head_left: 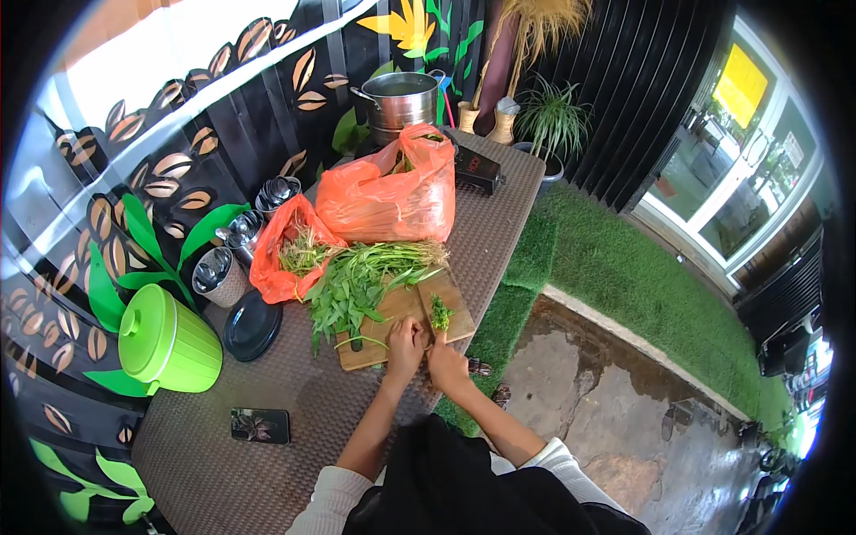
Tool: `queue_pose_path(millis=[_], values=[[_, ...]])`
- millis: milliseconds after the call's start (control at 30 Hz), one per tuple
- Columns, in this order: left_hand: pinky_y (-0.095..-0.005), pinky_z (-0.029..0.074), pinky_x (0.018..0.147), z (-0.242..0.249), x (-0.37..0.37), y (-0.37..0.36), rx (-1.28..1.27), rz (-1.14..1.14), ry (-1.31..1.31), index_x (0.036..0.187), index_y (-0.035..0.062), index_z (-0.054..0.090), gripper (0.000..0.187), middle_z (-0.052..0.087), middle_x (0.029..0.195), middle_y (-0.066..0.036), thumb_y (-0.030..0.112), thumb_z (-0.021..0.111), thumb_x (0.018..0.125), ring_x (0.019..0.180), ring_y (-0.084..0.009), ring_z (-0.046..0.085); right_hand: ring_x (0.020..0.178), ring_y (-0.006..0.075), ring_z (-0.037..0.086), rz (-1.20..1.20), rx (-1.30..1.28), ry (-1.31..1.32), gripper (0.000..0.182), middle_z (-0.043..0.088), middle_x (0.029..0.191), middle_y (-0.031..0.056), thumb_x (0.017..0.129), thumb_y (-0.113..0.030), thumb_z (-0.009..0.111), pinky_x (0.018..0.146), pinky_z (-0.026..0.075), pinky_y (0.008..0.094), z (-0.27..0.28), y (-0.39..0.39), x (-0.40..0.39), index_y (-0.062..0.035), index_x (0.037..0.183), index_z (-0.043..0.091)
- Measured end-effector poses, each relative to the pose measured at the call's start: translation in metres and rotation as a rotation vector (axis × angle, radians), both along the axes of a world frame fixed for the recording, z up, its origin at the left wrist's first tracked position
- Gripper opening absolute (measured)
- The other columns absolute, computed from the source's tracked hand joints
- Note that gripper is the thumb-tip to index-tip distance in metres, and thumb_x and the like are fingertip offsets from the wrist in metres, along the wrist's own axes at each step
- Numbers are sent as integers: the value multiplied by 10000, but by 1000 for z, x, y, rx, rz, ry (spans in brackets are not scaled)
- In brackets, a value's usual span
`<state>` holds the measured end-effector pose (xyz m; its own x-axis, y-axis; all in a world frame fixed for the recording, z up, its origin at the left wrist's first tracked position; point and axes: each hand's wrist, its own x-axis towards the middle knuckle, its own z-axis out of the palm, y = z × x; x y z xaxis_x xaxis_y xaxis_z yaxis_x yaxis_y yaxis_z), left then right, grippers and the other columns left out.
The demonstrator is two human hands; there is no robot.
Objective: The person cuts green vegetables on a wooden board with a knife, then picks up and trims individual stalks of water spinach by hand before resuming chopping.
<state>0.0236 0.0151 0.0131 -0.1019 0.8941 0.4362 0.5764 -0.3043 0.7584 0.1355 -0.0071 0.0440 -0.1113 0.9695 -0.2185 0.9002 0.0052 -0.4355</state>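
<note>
A wooden cutting board lies near the table edge, with a heap of long leafy green stems across its far left part. My left hand is closed over the board's near edge. One loose green stem runs up to its fingers; what they grip is hidden. My right hand is beside it, fingers curled and one finger pointing forward. A narrow dark strip, perhaps a blade, runs ahead of that finger, but I cannot make it out. Just beyond lies a small pile of short green pieces.
A large orange plastic bag and a smaller orange bag with greens stand behind the board. Further back are a steel pot and black stove. Leftward are dark plates, cutlery holders, a green bucket and phone.
</note>
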Motion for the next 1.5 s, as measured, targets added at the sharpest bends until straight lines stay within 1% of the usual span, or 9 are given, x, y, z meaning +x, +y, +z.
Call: queue_pose_path(millis=[167,300,400,500,567,1000,1200,1300,1500], values=[[-359,469,617,-5,2,6,-51,14,-38,857,-20,528,121,601,750,-136,-28,625,785,685,-259,602,751,433,636,15,13,26,331,628,794,278,931,-265,424,655,517,508,5,6,17,42,1049,380],[-379,467,669,3,7,9,-78,-30,-135,861,3,556,144,605,767,-111,12,658,760,774,-287,579,752,441,632,60,24,49,320,627,795,279,933,-262,417,649,510,517,3,8,23,38,1041,387],[-382,472,714,5,4,8,-52,-47,-105,888,0,582,175,619,801,-119,30,678,744,823,-300,583,753,446,629,64,-8,35,318,624,794,283,934,-261,414,657,510,517,6,10,26,40,1034,388],[-387,468,688,8,-3,2,73,-26,87,909,-11,610,188,613,801,-150,18,685,739,800,-305,583,760,447,628,87,-11,31,321,623,808,285,934,-262,414,662,510,518,9,11,29,41,1033,389],[-396,452,717,4,-5,-1,-52,-20,88,861,-20,619,161,606,831,-158,25,687,722,828,-325,556,764,449,628,97,-5,29,322,624,817,286,933,-263,415,665,510,518,10,10,29,41,1036,389],[-416,434,731,-2,1,5,8,-39,92,799,-35,598,47,587,803,-182,-10,600,760,825,-350,544,803,443,633,-20,6,13,327,626,840,282,932,-271,420,696,514,513,3,8,9,33,1048,389],[-416,434,716,-6,0,5,2,-33,46,795,-34,596,47,589,795,-178,-28,601,749,804,-347,542,779,437,638,96,-5,28,319,630,831,275,935,-271,416,663,521,508,6,12,22,27,1041,379],[-416,434,713,-8,-1,7,4,-44,47,796,-32,597,57,590,795,-176,-36,607,741,797,-344,540,776,446,633,6,-18,5,321,626,826,283,937,-275,410,669,514,515,8,-4,10,31,1032,383],[-415,431,703,-7,2,6,4,-28,33,800,-31,596,66,581,775,-166,-36,614,737,784,-338,535,796,440,637,92,5,42,327,627,829,284,934,-271,413,682,519,514,2,17,19,37,1042,387]])
